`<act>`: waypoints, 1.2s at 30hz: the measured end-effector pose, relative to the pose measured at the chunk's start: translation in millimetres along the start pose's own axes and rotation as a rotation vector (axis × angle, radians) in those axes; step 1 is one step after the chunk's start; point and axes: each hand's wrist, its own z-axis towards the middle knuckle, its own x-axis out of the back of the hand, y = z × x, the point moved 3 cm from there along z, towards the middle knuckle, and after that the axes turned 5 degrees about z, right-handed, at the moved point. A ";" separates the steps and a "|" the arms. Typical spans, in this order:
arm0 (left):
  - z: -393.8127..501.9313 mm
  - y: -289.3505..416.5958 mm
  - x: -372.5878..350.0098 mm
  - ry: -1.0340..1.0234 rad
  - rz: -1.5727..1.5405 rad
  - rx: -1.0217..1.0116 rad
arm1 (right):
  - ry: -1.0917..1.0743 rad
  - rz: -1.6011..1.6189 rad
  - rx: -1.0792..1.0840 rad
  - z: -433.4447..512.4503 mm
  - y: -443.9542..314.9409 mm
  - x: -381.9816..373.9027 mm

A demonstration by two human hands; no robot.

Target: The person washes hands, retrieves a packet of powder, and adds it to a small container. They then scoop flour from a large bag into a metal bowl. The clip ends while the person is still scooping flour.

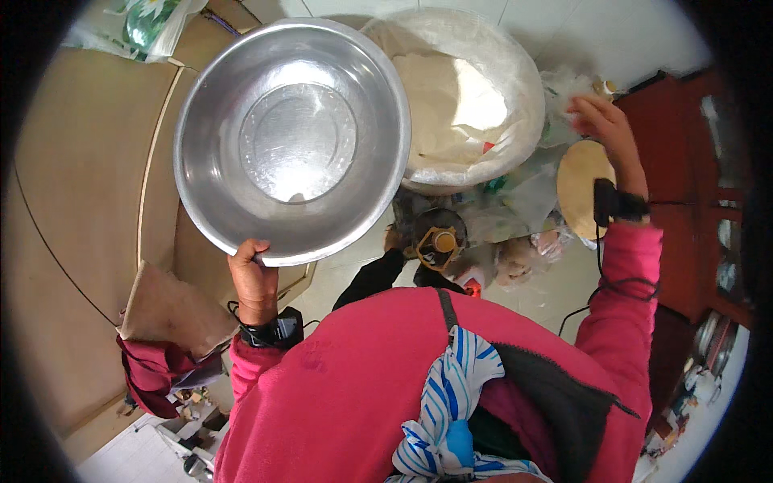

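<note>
My left hand (pixel 253 281) grips the near rim of a large stainless steel basin (pixel 223 163), thumb over the lip. The basin tips toward me and nothing lies inside it. Just right of it, a wide round tub lined with clear plastic (pixel 525 90) holds a pale flour-like powder (pixel 429 84). A small red object (pixel 488 147) shows at the powder's edge. My right hand (pixel 604 127) is raised to the right of the tub, slightly blurred, with no object visible in it. Below that hand is a round, tan, flat-topped thing (pixel 580 187), partly hidden by my wrist.
Clear plastic bags (pixel 519 193) lie between the tub and me. A large bottle with a yellow cap and handle (pixel 444 241) stands by my feet. A reddish-brown cabinet (pixel 670 139) borders the right, tan panels (pixel 90 163) the left. A maroon cloth bag (pixel 157 368) is at lower left.
</note>
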 end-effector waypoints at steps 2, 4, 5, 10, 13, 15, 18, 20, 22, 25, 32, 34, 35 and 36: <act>-4.4 4.5 2.1 0.042 0.050 -0.090 | -0.390 -0.098 0.034 20.1 -50.6 -72.6; -11.3 7.5 8.9 0.054 0.076 -0.144 | -0.611 -0.391 -0.108 42.6 -59.5 -134.8; -15.9 8.6 14.6 0.062 0.088 -0.149 | -0.712 -0.624 -0.042 53.4 -58.3 -158.2; -33.5 5.4 43.8 0.182 0.084 -0.123 | -0.982 -1.391 -0.263 92.2 -10.6 -220.9; -42.6 0.8 52.2 0.200 0.088 -0.135 | -1.108 -1.432 -0.472 97.5 11.2 -234.5; -44.9 -4.2 55.0 0.231 0.074 -0.137 | -1.123 -1.529 -0.432 96.9 22.2 -242.6; -42.8 -6.4 66.1 0.248 0.075 -0.085 | -1.115 -1.623 -0.263 100.6 32.0 -256.3; -38.4 -7.8 71.5 0.232 0.094 -0.044 | -1.041 -1.534 -0.160 106.3 34.6 -259.4; -32.9 -9.5 74.0 0.210 0.127 -0.019 | -0.965 -1.411 -0.193 112.3 36.5 -255.3; -23.9 -9.8 75.7 0.167 0.125 -0.053 | -0.835 -1.387 -0.169 119.2 33.2 -237.9; -10.2 -2.2 68.4 0.113 0.145 -0.079 | -0.470 -1.614 0.482 134.3 -9.6 -167.5; -15.7 -3.5 64.2 0.142 0.152 -0.035 | -0.360 -1.709 0.519 148.4 -13.0 -156.4; -18.9 -3.2 60.9 0.133 0.139 -0.048 | -0.370 -1.616 0.495 156.2 -9.9 -157.0; -23.1 -4.1 57.1 0.124 0.134 -0.082 | -0.344 -1.552 0.462 165.7 -3.3 -163.4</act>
